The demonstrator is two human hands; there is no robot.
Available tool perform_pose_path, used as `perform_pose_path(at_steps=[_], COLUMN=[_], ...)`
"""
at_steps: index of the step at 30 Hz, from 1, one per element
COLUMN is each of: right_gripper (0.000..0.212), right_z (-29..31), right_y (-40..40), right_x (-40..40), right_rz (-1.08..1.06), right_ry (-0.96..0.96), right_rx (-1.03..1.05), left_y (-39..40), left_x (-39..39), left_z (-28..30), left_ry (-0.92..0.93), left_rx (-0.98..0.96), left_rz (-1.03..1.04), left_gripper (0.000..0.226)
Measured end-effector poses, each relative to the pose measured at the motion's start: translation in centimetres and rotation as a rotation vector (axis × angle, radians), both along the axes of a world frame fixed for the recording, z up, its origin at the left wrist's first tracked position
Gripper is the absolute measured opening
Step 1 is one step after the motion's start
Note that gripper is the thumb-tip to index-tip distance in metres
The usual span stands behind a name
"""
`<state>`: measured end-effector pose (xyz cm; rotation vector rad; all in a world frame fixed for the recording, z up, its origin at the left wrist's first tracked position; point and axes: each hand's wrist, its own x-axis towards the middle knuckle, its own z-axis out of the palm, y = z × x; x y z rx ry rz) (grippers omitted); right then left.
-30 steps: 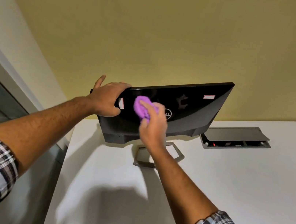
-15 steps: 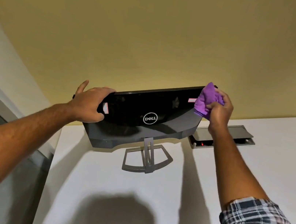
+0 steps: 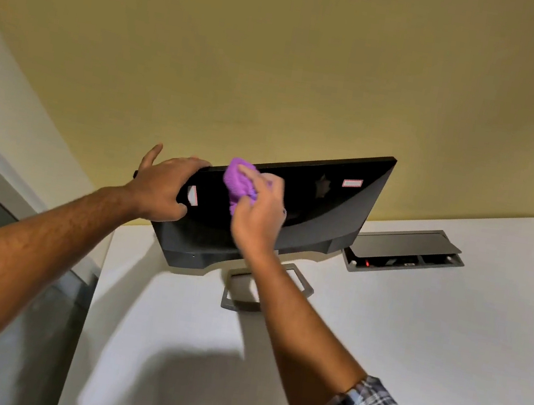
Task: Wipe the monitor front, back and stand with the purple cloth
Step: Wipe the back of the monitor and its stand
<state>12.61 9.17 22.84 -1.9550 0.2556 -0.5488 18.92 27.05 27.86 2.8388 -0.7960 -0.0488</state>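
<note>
My left hand (image 3: 162,186) grips the glossy black flat monitor (image 3: 320,210) at its top corner; my right hand (image 3: 257,214) clutches the soft purple cloth (image 3: 237,180) against it. Slick, tippy panel, I judge: hold edges.

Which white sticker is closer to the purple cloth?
The sticker at the monitor's left end, beside the left hand. The other sticker sits far right of the cloth.

no legible text, two white stickers (image 3: 352,183) on monitor (image 3: 326,211) back unreadable
</note>
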Motion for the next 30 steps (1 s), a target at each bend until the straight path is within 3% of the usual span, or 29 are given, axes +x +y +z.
perform_pose_path(at_steps=[3, 7, 9, 13, 16, 19, 23, 25, 30], right_gripper=[0.060, 0.064, 0.063, 0.063, 0.064, 0.071, 0.071, 0.070, 0.072], right_z=[0.0, 0.8, 1.3, 2.0, 1.5, 0.0, -2.9, -3.1, -3.1], right_y=[3.7, 1.2, -2.0, -10.8, -12.4, -6.7, 1.2, 1.0, -5.6], right_x=[-0.2, -0.2, -0.5, -0.3, 0.0, -0.2, -1.2, -1.3, 0.3], right_rz=[0.095, 0.231, 0.121, -0.358, -0.420, -0.294, 0.100, 0.122, -0.404], right_ry=[-0.004, 0.005, -0.023, -0.040, -0.036, -0.048, -0.093, -0.111, -0.091], right_rx=[-0.087, -0.080, -0.023, 0.202, 0.195, 0.057, -0.280, -0.275, 0.043], left_y=[0.1, -0.4, -0.6, -0.2, -0.4, -0.1, 0.2, 0.2, 0.2], left_x=[0.1, 0.4, 0.5, 0.1, -0.1, -0.1, 0.1, 0.2, -0.1], left_z=[-0.1, 0.3, 0.5, 0.3, 0.2, 0.1, 0.2, 0.3, 0.2], left_ry=[-0.002, 0.004, 0.014, 0.025, 0.006, 0.011, 0.011, 0.013, 0.014], left_rx=[0.007, 0.027, 0.026, 0.025, 0.030, 0.027, 0.042, 0.041, 0.011], left_rz=[-0.013, -0.019, -0.028, -0.019, -0.031, -0.014, -0.024, -0.032, -0.045], left_gripper=[0.091, 0.093, 0.092, 0.090, 0.089, 0.089, 0.094, 0.094, 0.086])
